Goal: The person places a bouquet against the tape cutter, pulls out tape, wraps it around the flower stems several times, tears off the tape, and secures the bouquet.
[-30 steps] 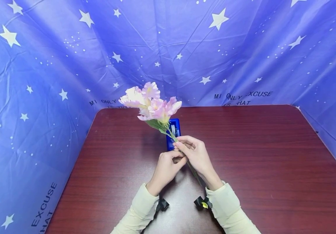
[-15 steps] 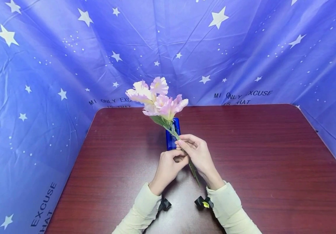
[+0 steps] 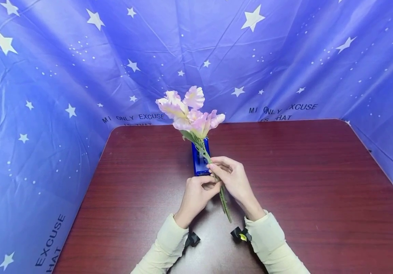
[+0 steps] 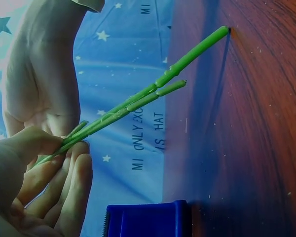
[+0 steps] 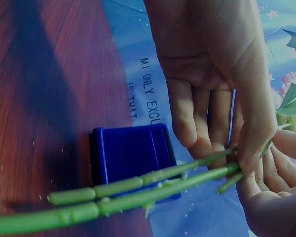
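Note:
Pale pink artificial flowers (image 3: 200,118) on green stems (image 4: 123,111) are held up above the table in both hands. My left hand (image 3: 200,194) pinches the stems between thumb and fingers, nearer their cut ends. Just above it, my right hand (image 3: 234,182) pinches the stems closer to the blooms. The lower stem ends stick out past the hands, apart from the table, and differ in length. Beyond the fingers stands a blue tape dispenser (image 3: 201,167), partly covered by the stems; its serrated edge shows in the left wrist view.
The dark red wood-grain table (image 3: 302,190) spreads out on both sides of the hands. A blue curtain (image 3: 169,45) with white stars hangs behind and to the sides. Black wrist mounts (image 3: 193,239) sit under the sleeves, one with a yellow spot.
The flowers have swung to the right and slightly up, so the stems stand steeper. Both hands keep their pinch on the stems and have shifted a little rightward.

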The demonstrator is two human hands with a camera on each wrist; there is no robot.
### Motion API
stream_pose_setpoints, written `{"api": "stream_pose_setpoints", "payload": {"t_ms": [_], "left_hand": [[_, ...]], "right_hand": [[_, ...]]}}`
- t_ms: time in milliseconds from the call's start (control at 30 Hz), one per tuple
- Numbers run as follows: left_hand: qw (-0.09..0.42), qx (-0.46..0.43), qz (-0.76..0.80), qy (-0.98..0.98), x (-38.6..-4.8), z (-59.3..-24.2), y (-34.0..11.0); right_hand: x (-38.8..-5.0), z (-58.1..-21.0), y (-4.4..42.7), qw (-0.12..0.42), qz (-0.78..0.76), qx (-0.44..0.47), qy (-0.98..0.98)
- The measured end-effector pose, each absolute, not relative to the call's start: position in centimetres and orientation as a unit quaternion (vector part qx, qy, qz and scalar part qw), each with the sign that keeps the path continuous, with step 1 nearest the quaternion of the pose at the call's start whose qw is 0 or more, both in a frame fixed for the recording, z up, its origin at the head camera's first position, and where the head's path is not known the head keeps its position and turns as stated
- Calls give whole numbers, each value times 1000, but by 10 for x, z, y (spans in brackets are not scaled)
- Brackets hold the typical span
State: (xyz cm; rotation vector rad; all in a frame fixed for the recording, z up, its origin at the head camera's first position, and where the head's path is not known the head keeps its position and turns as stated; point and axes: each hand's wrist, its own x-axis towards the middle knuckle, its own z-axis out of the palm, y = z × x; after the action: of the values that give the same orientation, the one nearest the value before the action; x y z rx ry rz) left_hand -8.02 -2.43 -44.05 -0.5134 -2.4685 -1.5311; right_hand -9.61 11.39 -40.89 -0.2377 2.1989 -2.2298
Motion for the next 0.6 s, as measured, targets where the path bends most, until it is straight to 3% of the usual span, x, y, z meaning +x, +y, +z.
{"api": "stream_pose_setpoints", "payload": {"t_ms": [600], "left_hand": [[88,-176,-522,-830,-80,-441,-20]], "right_hand": [[-96,-409,123,-26,-665,-84,742]]}}
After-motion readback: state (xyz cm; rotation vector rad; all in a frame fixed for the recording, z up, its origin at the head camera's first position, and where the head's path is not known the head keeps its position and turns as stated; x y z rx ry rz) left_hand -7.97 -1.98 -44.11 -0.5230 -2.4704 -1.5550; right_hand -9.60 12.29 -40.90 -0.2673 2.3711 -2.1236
